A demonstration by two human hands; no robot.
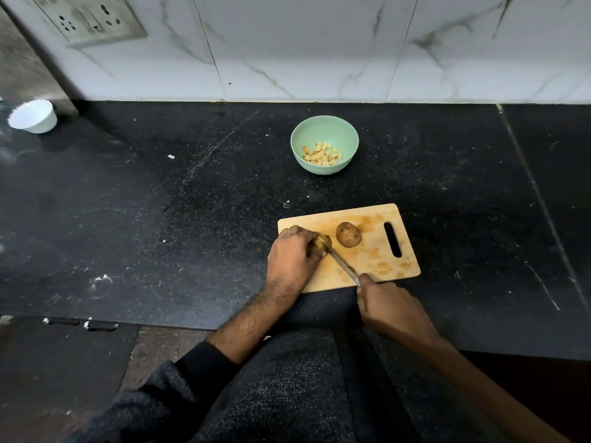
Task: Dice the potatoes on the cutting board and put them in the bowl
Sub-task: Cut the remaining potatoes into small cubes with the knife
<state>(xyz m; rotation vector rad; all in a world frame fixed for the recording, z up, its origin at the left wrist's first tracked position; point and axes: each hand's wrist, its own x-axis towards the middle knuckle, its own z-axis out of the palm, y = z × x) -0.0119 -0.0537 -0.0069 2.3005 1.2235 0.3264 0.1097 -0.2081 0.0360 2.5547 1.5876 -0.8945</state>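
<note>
The left hand [292,255] grips a brown-skinned potato [321,243] near the cutting board's [367,270] left edge. The right hand [388,306] grips a knife [340,262], blade running diagonally, tip on that potato. A second potato [348,235] lies mid-board. Pale dice [321,154] fill the green bowl [324,126] beyond the board's far edge.
</note>
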